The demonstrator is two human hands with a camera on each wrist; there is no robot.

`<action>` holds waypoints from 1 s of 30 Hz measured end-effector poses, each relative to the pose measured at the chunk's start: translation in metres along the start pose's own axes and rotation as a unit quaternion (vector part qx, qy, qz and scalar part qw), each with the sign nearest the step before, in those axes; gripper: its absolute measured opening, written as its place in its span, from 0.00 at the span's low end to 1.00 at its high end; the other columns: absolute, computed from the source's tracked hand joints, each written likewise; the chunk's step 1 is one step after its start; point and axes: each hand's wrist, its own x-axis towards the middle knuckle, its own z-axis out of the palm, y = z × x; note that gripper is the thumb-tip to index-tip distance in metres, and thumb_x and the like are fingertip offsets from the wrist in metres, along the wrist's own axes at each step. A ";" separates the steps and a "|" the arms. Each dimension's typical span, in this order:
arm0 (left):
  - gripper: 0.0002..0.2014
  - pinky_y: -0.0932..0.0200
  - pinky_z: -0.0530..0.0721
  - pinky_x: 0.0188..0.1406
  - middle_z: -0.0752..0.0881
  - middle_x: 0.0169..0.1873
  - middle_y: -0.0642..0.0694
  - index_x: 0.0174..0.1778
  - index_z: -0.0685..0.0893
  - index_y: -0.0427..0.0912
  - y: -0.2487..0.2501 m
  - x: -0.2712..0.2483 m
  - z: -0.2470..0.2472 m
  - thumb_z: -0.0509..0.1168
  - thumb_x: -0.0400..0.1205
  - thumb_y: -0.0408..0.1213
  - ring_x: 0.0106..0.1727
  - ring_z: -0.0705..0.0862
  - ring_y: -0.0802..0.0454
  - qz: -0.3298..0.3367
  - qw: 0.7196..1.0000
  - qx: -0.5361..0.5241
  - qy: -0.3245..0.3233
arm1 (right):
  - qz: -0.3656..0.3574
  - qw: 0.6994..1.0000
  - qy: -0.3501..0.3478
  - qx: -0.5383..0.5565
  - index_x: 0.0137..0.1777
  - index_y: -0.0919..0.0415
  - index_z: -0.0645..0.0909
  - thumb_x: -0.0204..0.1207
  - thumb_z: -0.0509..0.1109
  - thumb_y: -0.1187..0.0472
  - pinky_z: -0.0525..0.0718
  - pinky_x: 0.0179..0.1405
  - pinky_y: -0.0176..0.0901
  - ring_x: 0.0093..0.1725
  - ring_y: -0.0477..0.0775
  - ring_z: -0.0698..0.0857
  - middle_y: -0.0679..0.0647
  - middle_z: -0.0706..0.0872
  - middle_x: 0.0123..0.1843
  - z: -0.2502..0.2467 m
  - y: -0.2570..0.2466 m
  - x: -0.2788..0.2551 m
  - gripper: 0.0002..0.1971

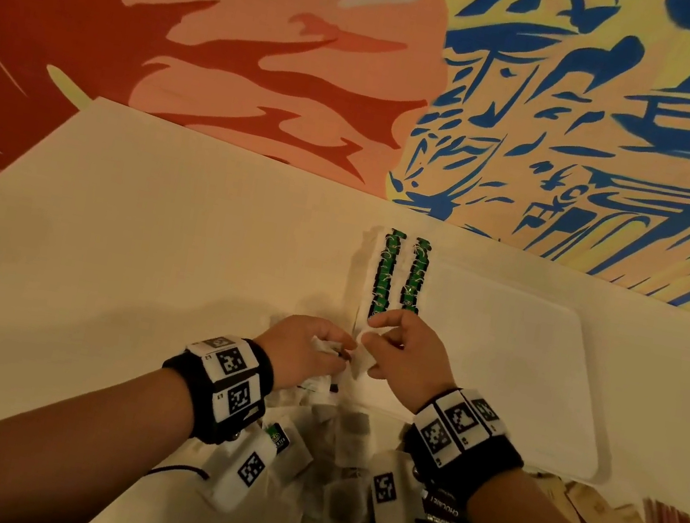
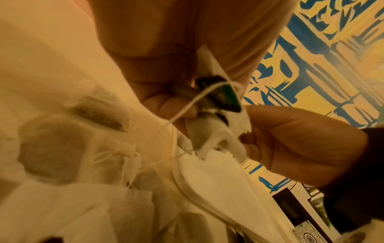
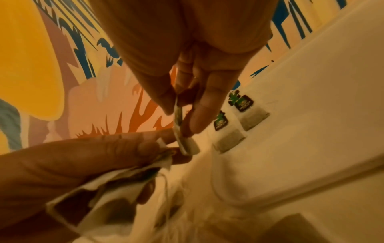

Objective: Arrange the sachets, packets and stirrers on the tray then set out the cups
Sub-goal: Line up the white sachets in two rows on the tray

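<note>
Snagging Strings Threaten the Tea Bag Rows

Head view: tangled strings could drag the two neat tea bag rows (image 1: 398, 273) on the tray (image 1: 545, 370) askew.

Left wrist view: the left hand (image 2: 166, 69) clutches a bunch of bags (image 2: 209, 131), fingers curled tight.

Right wrist view: the right hand (image 3: 187, 69) pinches one tea bag (image 3: 182, 131) narrowly, just beside the rows.
</note>
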 end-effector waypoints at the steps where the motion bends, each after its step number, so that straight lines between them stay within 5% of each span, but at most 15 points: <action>1: 0.10 0.64 0.82 0.55 0.87 0.48 0.56 0.50 0.88 0.53 0.001 0.000 0.001 0.74 0.75 0.36 0.49 0.84 0.58 -0.001 1.000 -0.016 -0.008 | -0.003 1.000 -0.008 0.012 0.47 0.51 0.81 0.76 0.71 0.62 0.85 0.33 0.37 0.35 0.52 0.86 0.54 0.83 0.38 0.003 -0.002 0.000 0.05; 4: 0.10 0.56 0.83 0.59 0.90 0.48 0.44 0.49 0.89 0.43 0.002 0.003 0.001 0.76 0.73 0.38 0.50 0.86 0.51 -0.006 0.999 -0.040 -0.012 | -0.009 0.997 -0.046 0.057 0.50 0.49 0.81 0.77 0.71 0.62 0.87 0.42 0.40 0.45 0.55 0.89 0.58 0.89 0.45 0.008 -0.006 0.000 0.06; 6: 0.09 0.60 0.82 0.53 0.88 0.42 0.43 0.47 0.89 0.38 0.001 0.003 -0.001 0.75 0.74 0.37 0.45 0.84 0.52 -0.003 0.999 -0.041 -0.004 | -0.008 0.996 -0.063 0.063 0.55 0.46 0.80 0.76 0.72 0.63 0.89 0.47 0.46 0.47 0.55 0.89 0.55 0.89 0.44 0.007 -0.004 0.000 0.12; 10: 0.04 0.61 0.77 0.41 0.84 0.36 0.49 0.41 0.87 0.49 -0.003 0.006 -0.003 0.70 0.78 0.35 0.37 0.79 0.54 -0.007 1.000 0.024 0.011 | -0.032 0.997 -0.066 -0.028 0.54 0.38 0.81 0.70 0.75 0.64 0.87 0.49 0.55 0.42 0.57 0.86 0.49 0.82 0.39 0.002 0.004 0.000 0.20; 14: 0.04 0.64 0.74 0.33 0.84 0.37 0.47 0.41 0.87 0.52 -0.006 0.007 -0.001 0.70 0.79 0.37 0.35 0.77 0.54 -0.008 0.999 0.048 0.002 | -0.052 0.986 -0.060 -0.147 0.48 0.49 0.87 0.71 0.77 0.59 0.83 0.46 0.46 0.38 0.45 0.81 0.46 0.80 0.43 -0.003 0.005 -0.002 0.07; 17: 0.06 0.62 0.79 0.38 0.86 0.44 0.47 0.42 0.86 0.54 -0.009 0.006 -0.002 0.72 0.77 0.37 0.39 0.81 0.52 -0.020 0.999 0.028 0.010 | -0.030 0.988 -0.059 -0.140 0.43 0.49 0.86 0.72 0.76 0.58 0.80 0.40 0.39 0.36 0.45 0.83 0.44 0.85 0.38 -0.013 0.007 -0.001 0.03; 20: 0.07 0.61 0.83 0.42 0.86 0.50 0.51 0.47 0.87 0.54 -0.012 0.005 -0.007 0.72 0.77 0.38 0.45 0.86 0.52 -0.042 0.999 0.025 0.018 | -0.010 0.983 -0.075 -0.166 0.50 0.51 0.87 0.76 0.72 0.61 0.78 0.38 0.32 0.36 0.47 0.85 0.46 0.86 0.37 -0.027 0.012 0.004 0.06; 22: 0.06 0.66 0.79 0.37 0.85 0.48 0.54 0.49 0.87 0.52 -0.013 0.005 -0.010 0.71 0.77 0.39 0.45 0.84 0.57 -0.050 0.998 0.029 0.019 | -0.004 0.974 -0.086 -0.211 0.55 0.52 0.87 0.78 0.70 0.61 0.77 0.40 0.31 0.38 0.44 0.84 0.46 0.86 0.40 -0.036 0.016 0.010 0.09; 24: 0.06 0.64 0.77 0.42 0.85 0.47 0.53 0.49 0.87 0.51 -0.013 0.007 -0.013 0.71 0.77 0.39 0.47 0.83 0.56 -0.051 0.998 0.022 0.022 | 0.009 0.968 -0.079 -0.240 0.58 0.54 0.87 0.78 0.69 0.60 0.77 0.39 0.30 0.38 0.42 0.83 0.46 0.86 0.41 -0.043 0.020 0.019 0.10; 30: 0.06 0.63 0.77 0.44 0.85 0.51 0.50 0.49 0.86 0.52 -0.007 0.010 -0.014 0.71 0.77 0.40 0.48 0.81 0.57 -0.053 0.998 0.009 0.022 | 0.061 0.976 0.016 -0.210 0.55 0.57 0.87 0.76 0.72 0.61 0.86 0.49 0.47 0.42 0.53 0.87 0.53 0.89 0.43 -0.053 0.035 0.053 0.09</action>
